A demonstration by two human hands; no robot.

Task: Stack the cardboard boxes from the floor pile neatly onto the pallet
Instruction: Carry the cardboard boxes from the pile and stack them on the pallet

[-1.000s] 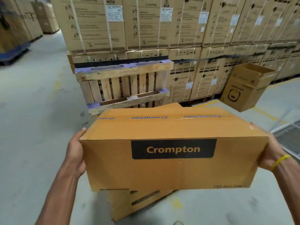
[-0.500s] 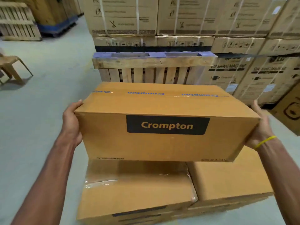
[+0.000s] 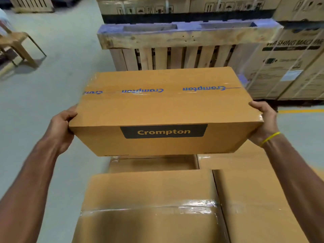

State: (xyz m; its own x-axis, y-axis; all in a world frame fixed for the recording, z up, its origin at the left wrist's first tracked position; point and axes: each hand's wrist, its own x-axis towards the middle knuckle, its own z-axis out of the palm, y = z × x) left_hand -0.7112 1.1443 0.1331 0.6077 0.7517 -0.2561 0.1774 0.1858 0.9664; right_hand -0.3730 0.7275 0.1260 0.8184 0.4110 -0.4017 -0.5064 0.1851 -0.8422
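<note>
A long brown cardboard box with a black Crompton label and blue printed tape hangs in the air between my hands. My left hand grips its left end, fingers curled over the top edge. My right hand, a yellow band at its wrist, grips the right end the same way. Below the box lie several stacked boxes with taped tops, side by side in a flat layer. The pallet under them is hidden.
A wooden pallet stands on edge just behind the carried box, leaning on tall washing machine cartons. A plastic chair stands at the far left on the grey floor. A yellow floor line runs at the right.
The view has tilted down and moved closer. The carried box has come forward over the layer of stacked boxes and sits lower above them. Both hands keep their grip.
</note>
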